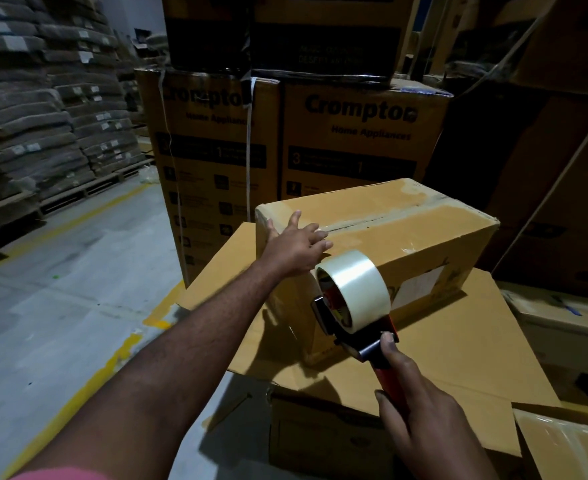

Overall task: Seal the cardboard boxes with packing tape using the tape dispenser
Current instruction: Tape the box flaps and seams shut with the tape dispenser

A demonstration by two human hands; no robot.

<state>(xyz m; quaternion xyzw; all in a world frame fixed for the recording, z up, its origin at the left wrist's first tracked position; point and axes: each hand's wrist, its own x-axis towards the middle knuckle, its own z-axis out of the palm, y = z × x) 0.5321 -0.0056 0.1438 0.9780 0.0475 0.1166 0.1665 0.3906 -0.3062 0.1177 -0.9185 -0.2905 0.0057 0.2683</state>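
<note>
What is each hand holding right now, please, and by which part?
The right hand has its grip round the red handle of the tape dispenser. The left hand holds nothing; its straight fingers rest on top of the cardboard box.

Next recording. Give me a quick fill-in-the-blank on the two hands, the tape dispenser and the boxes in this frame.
1. The right hand grips the ____ handle of the black-framed tape dispenser.
2. The left hand rests, fingers spread, on the ____ face of the plain brown cardboard box.
3. The roll of clear packing tape is mounted on the ____.
4. The printed cartons stacked behind bear the brand name ____.

Missing words: red; top; dispenser; Crompton.
</note>
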